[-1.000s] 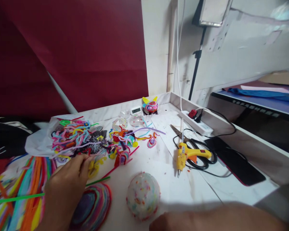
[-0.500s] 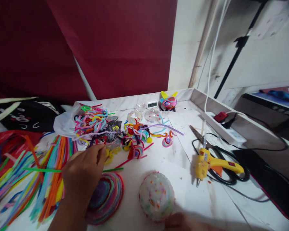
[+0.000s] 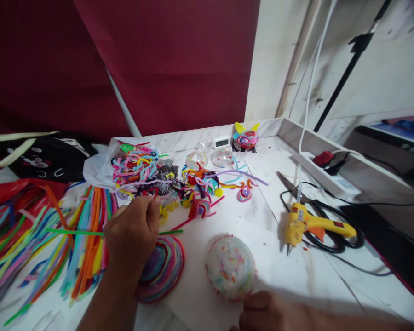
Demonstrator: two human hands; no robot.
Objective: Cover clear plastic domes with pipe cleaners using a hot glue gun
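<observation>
My left hand (image 3: 133,232) is closed, with the fingers bent inward. A green pipe cleaner (image 3: 77,232) sticks out on both sides of it. Just under that hand lies a round piece covered in coiled, multicoloured pipe cleaners (image 3: 170,271), partly hidden by my wrist. To its right sits a clear half-dome (image 3: 230,266) with coloured specks showing and a red fuzzy edge. My right hand (image 3: 262,312) is at the bottom edge, curled beside the dome's lower right. Whatever its fingers may hold is hidden.
Bundled pipe cleaners (image 3: 89,248) lie at left. A plastic bag of pipe cleaner scraps (image 3: 136,163) stands behind. On the right are a yellow glue gun (image 3: 298,225), black scissors (image 3: 324,211) and a power strip (image 3: 331,177). A horned, decorated ball (image 3: 245,139) sits near a small clock (image 3: 221,143).
The view has shifted, so most things appear a little higher and further right. My right hand shows more, having come further into view beside the dome. The left hand stays closed on the green pipe cleaner.
</observation>
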